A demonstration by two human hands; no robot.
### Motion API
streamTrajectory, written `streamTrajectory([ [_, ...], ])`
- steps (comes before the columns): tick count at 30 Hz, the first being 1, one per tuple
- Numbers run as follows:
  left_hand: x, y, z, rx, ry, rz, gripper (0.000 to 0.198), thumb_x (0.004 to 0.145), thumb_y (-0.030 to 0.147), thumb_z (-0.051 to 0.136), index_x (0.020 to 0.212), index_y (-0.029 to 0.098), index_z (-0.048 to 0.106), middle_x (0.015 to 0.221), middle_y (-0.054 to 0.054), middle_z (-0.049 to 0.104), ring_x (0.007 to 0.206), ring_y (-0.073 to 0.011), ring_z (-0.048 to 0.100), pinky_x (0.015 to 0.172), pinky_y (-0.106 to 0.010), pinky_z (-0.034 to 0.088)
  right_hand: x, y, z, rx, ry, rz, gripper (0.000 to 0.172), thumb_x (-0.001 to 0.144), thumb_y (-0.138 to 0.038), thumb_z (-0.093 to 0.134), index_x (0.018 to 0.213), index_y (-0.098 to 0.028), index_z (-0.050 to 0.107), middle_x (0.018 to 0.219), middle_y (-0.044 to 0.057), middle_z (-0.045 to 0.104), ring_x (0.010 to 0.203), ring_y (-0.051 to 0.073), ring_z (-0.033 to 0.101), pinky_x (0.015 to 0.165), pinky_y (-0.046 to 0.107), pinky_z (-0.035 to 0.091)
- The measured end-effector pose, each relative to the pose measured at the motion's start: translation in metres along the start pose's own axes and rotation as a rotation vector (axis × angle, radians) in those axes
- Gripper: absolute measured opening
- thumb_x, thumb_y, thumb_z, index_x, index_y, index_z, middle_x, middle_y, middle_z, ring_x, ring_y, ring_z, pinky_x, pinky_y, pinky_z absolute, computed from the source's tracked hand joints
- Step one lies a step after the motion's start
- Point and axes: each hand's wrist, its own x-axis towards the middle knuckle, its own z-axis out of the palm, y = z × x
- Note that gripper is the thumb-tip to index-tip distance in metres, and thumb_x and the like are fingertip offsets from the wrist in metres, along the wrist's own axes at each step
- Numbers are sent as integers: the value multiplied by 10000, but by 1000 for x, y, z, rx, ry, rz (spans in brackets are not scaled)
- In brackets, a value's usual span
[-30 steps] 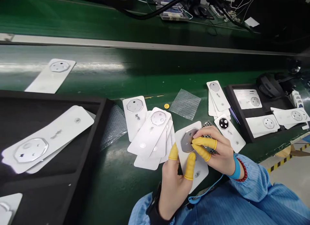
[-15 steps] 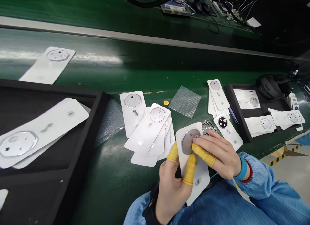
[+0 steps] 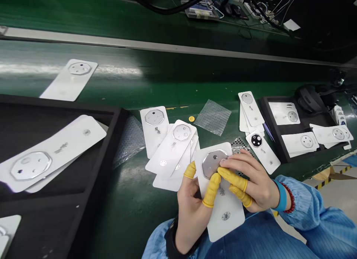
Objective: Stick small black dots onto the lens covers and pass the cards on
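Note:
Both my hands hold a long white card (image 3: pixel 225 214) up above the green bench, and a yellow finger cot covers several fingertips. My left hand (image 3: pixel 192 210) grips the card's left edge. My right hand (image 3: pixel 251 186) lies across it, with its fingers on an octagonal metal lens plate (image 3: pixel 213 164) on the card. These fingers hide part of the plate. A fanned stack of similar white cards (image 3: pixel 174 158) lies just left of my hands, and a card with a black camera ring (image 3: pixel 262 151) lies just right of them.
A black foam tray (image 3: pixel 107 169) with large white cards fills the left. Bubble wrap (image 3: pixel 213 117), a small yellow disc (image 3: pixel 191 118) and a perforated metal sheet (image 3: pixel 240 145) lie beyond my hands. A second black tray (image 3: pixel 267 117) holds cards at right. Cables run along the back.
The held card has tilted, its top leaning left, and sits slightly lower and closer. My fingers have shifted on the plate. The view has moved slightly.

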Motion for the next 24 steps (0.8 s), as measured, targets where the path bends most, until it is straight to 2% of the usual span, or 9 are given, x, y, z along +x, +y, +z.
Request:
streamTrajectory([
  [3,0,2,2,12,12,-4,395,728,176,819,1087,232,665,891,-2,797,422,-70,593,411,-146,490,1,-2,1,124,61,51,320,981,-185,385,1157,-73,628,1109,184,671,1076,265,600,944,487,524],
  [6,0,4,4,4,33,-6,379,712,180,828,1057,223,675,903,-4,791,507,-97,654,639,-233,611,-1,-3,2,297,121,114,340,986,-167,399,1250,-99,601,1115,165,649,1057,248,603,913,458,543],
  [8,0,5,5,-17,53,-11,360,709,176,826,1032,222,674,891,-3,788,572,-123,695,734,-286,626,-4,-4,3,363,165,166,366,981,-157,429,1309,-134,590,1189,160,621,1101,254,596,934,462,539],
  [10,-1,5,6,-27,65,-17,348,726,174,809,1040,221,668,842,0,784,550,-124,693,705,-287,630,-7,-5,5,420,204,261,419,972,-131,459,1374,-193,559,1355,146,549,1222,271,557,997,476,519],
  [13,-3,3,6,-35,51,-24,333,756,185,786,1063,217,660,733,6,765,466,-118,662,527,-214,590,-9,-10,10,574,232,412,472,976,-112,478,1418,-271,519,1492,90,468,1323,278,518,1059,479,505],
  [18,-5,-3,6,-21,48,-23,299,774,241,780,1038,205,643,655,7,737,426,-122,640,405,-180,515,-7,-11,16,720,263,479,435,996,-166,497,1402,-319,527,1432,72,552,1074,210,688,850,369,633],
  [19,-5,-3,5,11,82,-4,295,772,248,781,1025,199,640,651,9,732,422,-119,634,407,-180,516,-10,-9,17,706,251,488,443,998,-176,498,1414,-328,508,1446,73,539,1078,207,688,846,363,635],
  [21,-2,-3,-2,115,214,72,306,761,240,785,1022,193,632,690,8,736,484,-121,663,456,-178,535,-24,1,20,559,196,512,498,986,-210,539,1461,-326,442,1489,88,492,1233,246,611,979,436,583],
  [24,7,-4,-23,322,444,199,389,768,238,767,1126,196,620,889,-33,755,889,-199,732,756,-263,592,-61,21,31,139,39,557,598,912,-306,673,1464,-268,444,1519,144,445,1446,349,363,1140,633,369],
])
